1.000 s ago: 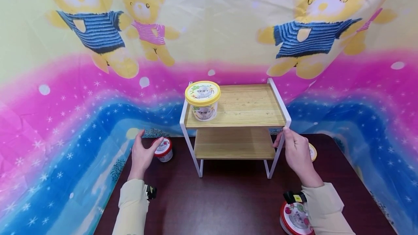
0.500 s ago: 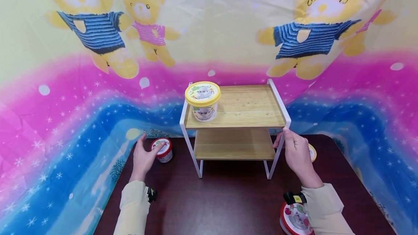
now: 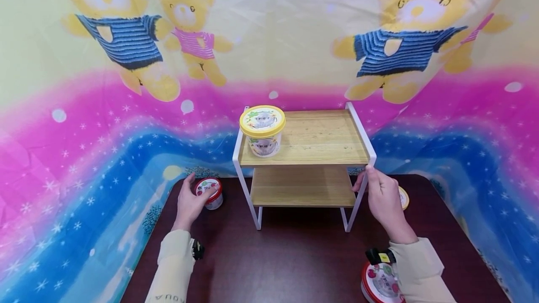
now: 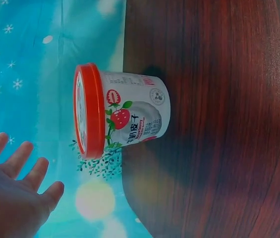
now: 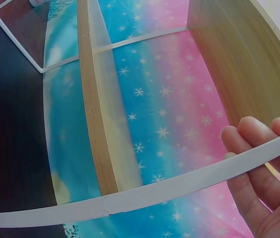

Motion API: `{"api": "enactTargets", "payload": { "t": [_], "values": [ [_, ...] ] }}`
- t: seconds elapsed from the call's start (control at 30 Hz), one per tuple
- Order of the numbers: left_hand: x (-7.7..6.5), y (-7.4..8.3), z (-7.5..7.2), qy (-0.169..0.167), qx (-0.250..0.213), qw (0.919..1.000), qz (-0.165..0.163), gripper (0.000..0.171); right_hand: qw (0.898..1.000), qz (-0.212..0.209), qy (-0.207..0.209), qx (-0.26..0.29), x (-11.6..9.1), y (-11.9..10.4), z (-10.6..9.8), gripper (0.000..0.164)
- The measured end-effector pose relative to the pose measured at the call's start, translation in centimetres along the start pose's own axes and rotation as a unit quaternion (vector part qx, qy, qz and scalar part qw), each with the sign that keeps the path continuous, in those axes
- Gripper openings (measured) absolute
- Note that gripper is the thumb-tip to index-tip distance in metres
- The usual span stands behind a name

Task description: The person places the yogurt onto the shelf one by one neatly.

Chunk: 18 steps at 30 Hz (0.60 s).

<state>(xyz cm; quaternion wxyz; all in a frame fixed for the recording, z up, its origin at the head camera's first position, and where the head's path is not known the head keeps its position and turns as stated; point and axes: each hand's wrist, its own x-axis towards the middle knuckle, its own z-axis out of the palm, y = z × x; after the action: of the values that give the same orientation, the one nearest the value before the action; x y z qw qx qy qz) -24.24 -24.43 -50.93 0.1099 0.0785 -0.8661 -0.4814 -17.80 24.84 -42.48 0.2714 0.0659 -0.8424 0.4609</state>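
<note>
My left hand (image 3: 191, 202), fingers spread and thumb apart, is right beside a paper tub with a red lid (image 4: 135, 111) at the table's left. In the left wrist view a gap shows between the fingers and the tub, which has strawberries printed on its side. My right hand (image 3: 384, 198) grips the white metal frame (image 5: 179, 178) of a two-tier wooden shelf (image 3: 320, 137) at its right front leg; the fingers curl around the bar. On the top tier, at the left, stands a tub with a yellow lid (image 3: 262, 131).
Another red-lidded tub (image 3: 381, 282) stands at the front right, partly under the right forearm. Behind the right hand, a yellow-lidded tub (image 3: 404, 198) is mostly hidden. A printed bear cloth (image 3: 269, 36) hangs around the dark wooden table (image 3: 278, 261).
My left hand has moved slightly right, closer to the red-lidded tub, its thumb now overlapping the lid more in the head view. The right hand stays on the shelf frame.
</note>
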Motion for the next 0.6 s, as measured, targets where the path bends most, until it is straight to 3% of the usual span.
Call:
{"api": "enactTargets", "payload": {
  "t": [0.6],
  "values": [
    [0.9,-2.0,0.8,-0.004,0.030,0.9992,-0.025,0.109,1.000,0.002,0.001,0.002,0.0,0.1,0.0,0.049]
  ]
}}
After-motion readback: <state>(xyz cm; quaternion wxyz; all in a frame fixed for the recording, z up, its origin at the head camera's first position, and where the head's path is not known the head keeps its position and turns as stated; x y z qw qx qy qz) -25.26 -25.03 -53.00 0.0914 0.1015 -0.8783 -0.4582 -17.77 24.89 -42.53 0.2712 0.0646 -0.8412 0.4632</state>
